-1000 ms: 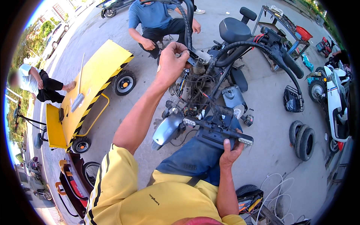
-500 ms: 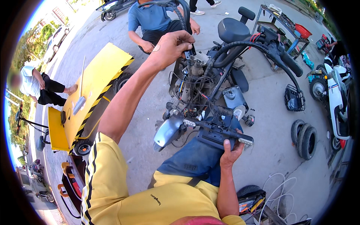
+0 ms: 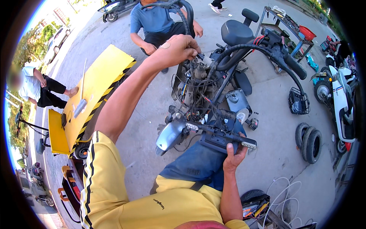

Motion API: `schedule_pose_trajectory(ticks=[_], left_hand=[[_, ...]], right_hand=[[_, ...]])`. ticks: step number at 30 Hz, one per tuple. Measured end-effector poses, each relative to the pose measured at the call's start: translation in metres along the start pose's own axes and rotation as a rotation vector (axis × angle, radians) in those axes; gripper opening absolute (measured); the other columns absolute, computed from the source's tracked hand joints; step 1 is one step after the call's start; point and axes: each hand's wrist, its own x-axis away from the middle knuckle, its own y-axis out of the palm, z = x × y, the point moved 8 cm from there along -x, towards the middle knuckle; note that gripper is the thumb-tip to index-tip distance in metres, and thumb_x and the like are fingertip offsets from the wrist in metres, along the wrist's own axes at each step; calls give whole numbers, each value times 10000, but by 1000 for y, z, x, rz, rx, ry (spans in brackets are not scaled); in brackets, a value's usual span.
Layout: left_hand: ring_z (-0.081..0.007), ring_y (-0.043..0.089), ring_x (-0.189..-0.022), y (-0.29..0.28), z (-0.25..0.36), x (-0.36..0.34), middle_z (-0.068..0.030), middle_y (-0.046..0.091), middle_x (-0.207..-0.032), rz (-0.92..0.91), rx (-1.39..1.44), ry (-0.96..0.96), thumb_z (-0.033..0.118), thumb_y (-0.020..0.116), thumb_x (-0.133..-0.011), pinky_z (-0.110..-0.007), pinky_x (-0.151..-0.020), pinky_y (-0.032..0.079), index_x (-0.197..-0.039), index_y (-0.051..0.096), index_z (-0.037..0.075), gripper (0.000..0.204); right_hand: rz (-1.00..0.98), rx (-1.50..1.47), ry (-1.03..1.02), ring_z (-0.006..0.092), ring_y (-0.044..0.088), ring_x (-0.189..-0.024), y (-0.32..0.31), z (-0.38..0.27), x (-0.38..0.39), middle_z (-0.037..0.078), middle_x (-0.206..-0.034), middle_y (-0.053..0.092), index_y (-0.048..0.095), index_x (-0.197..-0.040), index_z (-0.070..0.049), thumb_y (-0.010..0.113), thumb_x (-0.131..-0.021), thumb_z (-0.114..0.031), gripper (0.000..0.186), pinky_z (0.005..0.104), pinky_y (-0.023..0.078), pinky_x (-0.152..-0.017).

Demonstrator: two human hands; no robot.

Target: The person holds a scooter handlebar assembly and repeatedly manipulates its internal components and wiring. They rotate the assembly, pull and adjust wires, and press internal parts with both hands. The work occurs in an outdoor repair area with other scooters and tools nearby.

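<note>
This is an open-air scooter repair yard on bare concrete. A stripped scooter (image 3: 213, 95) with exposed wiring fills the centre of the frame, loose tyres (image 3: 309, 141) lie at right (stacked on edge), a detached yellow body panel (image 3: 91, 91) rests at left, more scooters (image 3: 339, 99) stand at the right edge, and a tool rack (image 3: 284, 26) sits upper right.

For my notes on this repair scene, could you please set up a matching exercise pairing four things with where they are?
Things:
1. left hand
2. right hand
3. stacked tyres
4. yellow panel

Places:
A. lying on the pavement, right of the scooter
B. up at the stripped scooter's wiring, near the handlebar stem
C. gripping the black rear light bar
D. on a wheeled cart, to the left

Pairs: 1-B, 2-C, 3-A, 4-D
</note>
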Motion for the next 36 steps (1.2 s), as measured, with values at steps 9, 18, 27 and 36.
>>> schedule_pose_trajectory(ticks=[9, 18, 27, 36], left_hand=[[-156, 619, -553, 13, 4, -25, -69, 687, -811, -241, -21, -128, 68, 630, -960, -330, -553, 499, -1093, 718, -26, 185], [-155, 556, -514, 37, -24, -44, -65, 646, -715, -381, 18, -232, 82, 609, -968, -325, -486, 433, -1093, 745, -1, 203], [-131, 554, -543, 42, -23, -44, -48, 631, -769, -517, -34, -348, 86, 538, -1023, -293, -449, 384, -1186, 698, -35, 259], [-117, 546, -526, 45, -23, -39, -60, 633, -766, -502, 30, -381, 92, 519, -1044, -284, -439, 371, -1205, 693, -37, 270]], right_hand=[[-5, 3, 18, 311, 471, -1399, 3, -7, -1, 202, -1494, 490, 445, -1471, 57, 763, -897, -166, 693, 418, 314, -1213], [1, 5, 23, 317, 471, -1395, 3, -5, 0, 204, -1497, 479, 438, -1470, 56, 754, -897, -139, 683, 424, 322, -1209], [0, 11, 3, 315, 471, -1395, 2, -6, -1, 204, -1499, 479, 448, -1465, 56, 741, -901, -120, 660, 423, 322, -1209], [-5, 23, 3, 302, 477, -1381, 4, -6, -1, 185, -1496, 488, 452, -1472, 44, 740, -906, -148, 664, 417, 329, -1204]])
